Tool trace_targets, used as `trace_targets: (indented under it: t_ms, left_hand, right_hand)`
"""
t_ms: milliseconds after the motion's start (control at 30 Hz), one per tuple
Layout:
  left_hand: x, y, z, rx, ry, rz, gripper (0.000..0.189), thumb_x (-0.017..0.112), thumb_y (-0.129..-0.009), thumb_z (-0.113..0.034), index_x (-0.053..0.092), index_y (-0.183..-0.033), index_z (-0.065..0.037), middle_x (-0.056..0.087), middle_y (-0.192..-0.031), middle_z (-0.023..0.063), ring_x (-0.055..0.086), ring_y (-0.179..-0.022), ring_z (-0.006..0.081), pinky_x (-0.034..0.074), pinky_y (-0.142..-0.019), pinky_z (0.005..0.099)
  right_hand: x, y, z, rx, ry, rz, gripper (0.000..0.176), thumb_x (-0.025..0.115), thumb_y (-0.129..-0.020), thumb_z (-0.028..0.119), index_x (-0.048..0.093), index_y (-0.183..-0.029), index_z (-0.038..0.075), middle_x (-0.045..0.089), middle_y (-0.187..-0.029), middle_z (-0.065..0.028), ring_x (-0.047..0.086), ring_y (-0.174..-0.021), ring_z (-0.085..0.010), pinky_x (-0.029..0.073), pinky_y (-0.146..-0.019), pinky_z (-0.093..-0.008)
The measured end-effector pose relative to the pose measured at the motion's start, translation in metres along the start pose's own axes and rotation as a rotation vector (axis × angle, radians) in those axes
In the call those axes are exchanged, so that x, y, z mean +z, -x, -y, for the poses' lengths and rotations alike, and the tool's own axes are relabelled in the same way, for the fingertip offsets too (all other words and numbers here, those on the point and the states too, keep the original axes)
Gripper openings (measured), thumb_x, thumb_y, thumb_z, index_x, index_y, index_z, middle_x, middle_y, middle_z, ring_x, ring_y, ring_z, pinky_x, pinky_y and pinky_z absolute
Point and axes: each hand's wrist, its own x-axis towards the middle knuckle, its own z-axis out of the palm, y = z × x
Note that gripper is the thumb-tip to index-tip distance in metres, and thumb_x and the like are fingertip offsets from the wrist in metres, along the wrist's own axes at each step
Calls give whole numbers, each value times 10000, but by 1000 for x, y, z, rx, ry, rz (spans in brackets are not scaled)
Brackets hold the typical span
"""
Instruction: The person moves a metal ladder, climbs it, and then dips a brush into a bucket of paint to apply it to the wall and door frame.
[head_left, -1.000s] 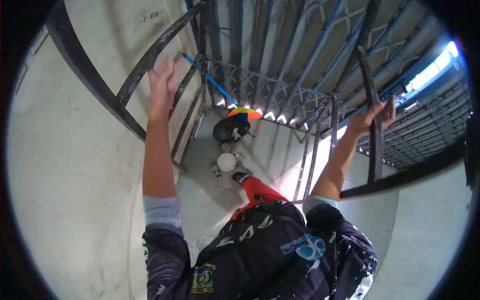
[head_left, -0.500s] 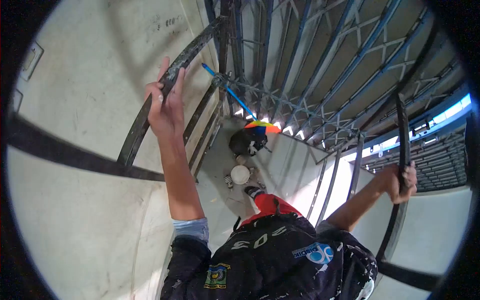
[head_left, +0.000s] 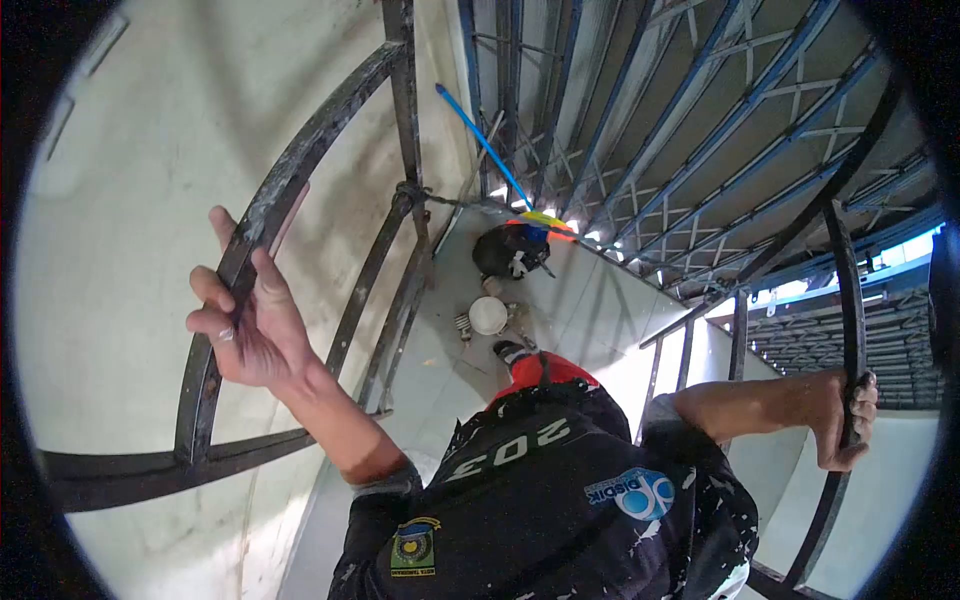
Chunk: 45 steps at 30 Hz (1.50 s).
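The left hand (head_left: 250,325) curls loosely round one dark bar (head_left: 283,172), the right hand (head_left: 846,420) grips a second bar (head_left: 848,290), one blue pole (head_left: 485,147) beyond.

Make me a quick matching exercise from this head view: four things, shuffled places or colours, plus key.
Things
1. Left hand
2. Pole
3. Right hand
4. Round object on the floor

Matches
A. On the dark bar at picture right
B. White
C. On the dark bar at picture left
D. Blue

Pairs: 1-C, 2-D, 3-A, 4-B
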Motion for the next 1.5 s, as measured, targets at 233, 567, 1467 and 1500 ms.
trace_targets:
  t_ms: [233, 567, 1467, 1500]
  left_hand:
    - [70, 74, -88, -47, -51, 24, 346, 642, -970, -181, 401, -786, -16, 133, -1516, 445, -44, -1496, 451, 515, -1042, 572]
    - [194, 188, -191, 168, -353, -123, 277, 713, -818, 4, 454, -721, -12, -129, -1565, 389, -328, -1398, 507, 557, -735, 335]
    - [264, 237, -252, 622, -565, -230, 326, 582, -773, 90, 446, -1021, 251, 316, -1313, 338, 388, -1207, 348, 454, -842, 419]
    - [268, 247, -270, 656, -651, -226, 402, 598, -776, 78, 434, -1084, 279, 350, -1248, 327, 411, -1125, 322, 430, -861, 438]
  right_hand:
    - [-23, -19, 17, 194, -167, 53, 221, 552, -651, 282, 433, -509, 161, 349, -485, -24, 383, -451, -195, 359, -609, -376]
    - [30, 1, 48, 397, -307, -131, 231, 590, -566, 269, 382, -506, 189, 322, -502, 2, 334, -446, -171, 290, -477, -315]
    - [217, 132, -61, 840, -602, -20, 254, 525, -638, 308, 364, -507, 162, 334, -449, -59, 373, -413, -213, 345, -485, -387]
    - [226, 136, -56, 839, -604, -17, 254, 525, -638, 308, 364, -507, 162, 334, -449, -59, 373, -413, -213, 345, -485, -387]
